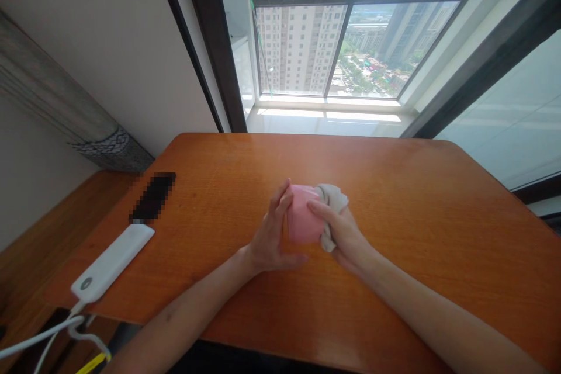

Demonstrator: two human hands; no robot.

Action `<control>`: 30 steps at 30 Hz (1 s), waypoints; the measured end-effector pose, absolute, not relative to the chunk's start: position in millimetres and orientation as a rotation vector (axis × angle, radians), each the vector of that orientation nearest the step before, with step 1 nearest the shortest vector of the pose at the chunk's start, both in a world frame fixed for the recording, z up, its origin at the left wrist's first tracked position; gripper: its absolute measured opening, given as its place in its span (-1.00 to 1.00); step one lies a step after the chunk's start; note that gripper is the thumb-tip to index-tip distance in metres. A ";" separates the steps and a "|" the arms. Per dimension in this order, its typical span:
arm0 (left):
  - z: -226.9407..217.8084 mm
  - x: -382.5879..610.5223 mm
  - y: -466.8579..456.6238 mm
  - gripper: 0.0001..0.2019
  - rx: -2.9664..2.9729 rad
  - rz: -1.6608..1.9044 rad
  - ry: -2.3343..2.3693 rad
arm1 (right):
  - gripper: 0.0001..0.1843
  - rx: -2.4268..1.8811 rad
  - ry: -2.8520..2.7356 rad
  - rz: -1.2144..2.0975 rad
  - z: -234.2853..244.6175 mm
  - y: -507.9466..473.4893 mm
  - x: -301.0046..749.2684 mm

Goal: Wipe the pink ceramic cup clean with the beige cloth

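A smooth pink cup-like piece (304,216) is held just above the middle of the wooden table, turned on its side. My left hand (275,236) cups its left end, the fingers curved along that side and the thumb stretched out beneath it. On the other side, my right hand (346,234) grips the pink cup with the thumb lying on its wall. A pale grey cloth (335,197) is bunched between my right hand and the cup's right end. The inside of the cup and most of my right fingers are hidden.
The brown wooden table (416,245) spreads around my hands. On its left lie a white power strip (114,263) with a cable (41,336), and a dark blurred-out object (153,197). Behind the far edge stands a window (326,52); a curtain (79,93) hangs on the left.
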State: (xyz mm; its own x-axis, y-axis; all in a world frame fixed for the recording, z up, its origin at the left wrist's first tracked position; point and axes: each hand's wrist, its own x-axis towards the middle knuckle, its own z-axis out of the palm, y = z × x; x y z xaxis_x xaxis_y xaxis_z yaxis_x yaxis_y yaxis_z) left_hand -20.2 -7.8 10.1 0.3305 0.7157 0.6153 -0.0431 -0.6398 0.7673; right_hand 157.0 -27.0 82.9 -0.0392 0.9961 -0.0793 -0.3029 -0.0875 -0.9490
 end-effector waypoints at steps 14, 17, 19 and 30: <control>28.7 -11.6 -17.8 -0.29 1.037 1.063 0.438 | -0.56 -0.731 -1.954 0.672 64.2 -36.1 161.9; 38.1 -10.7 -13.0 -0.37 0.853 0.937 0.457 | -0.64 -0.613 -2.223 0.312 67.8 -33.7 166.0; 39.5 -10.5 -10.0 -0.37 0.799 0.915 0.510 | -0.71 -0.631 -2.275 0.230 68.7 -32.4 166.8; 7.1 -18.3 -3.9 0.19 2.144 1.376 0.551 | -0.52 -1.033 -0.757 1.596 85.2 -30.7 151.5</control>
State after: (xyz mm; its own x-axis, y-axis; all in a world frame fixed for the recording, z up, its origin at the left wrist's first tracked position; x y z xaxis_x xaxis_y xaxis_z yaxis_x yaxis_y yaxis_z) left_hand -18.3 -3.9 7.1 0.3987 0.5927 0.6998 0.0543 -0.7770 0.6272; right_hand 151.5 -30.7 85.2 -0.0857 0.9657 -0.2451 -0.4214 -0.2581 -0.8694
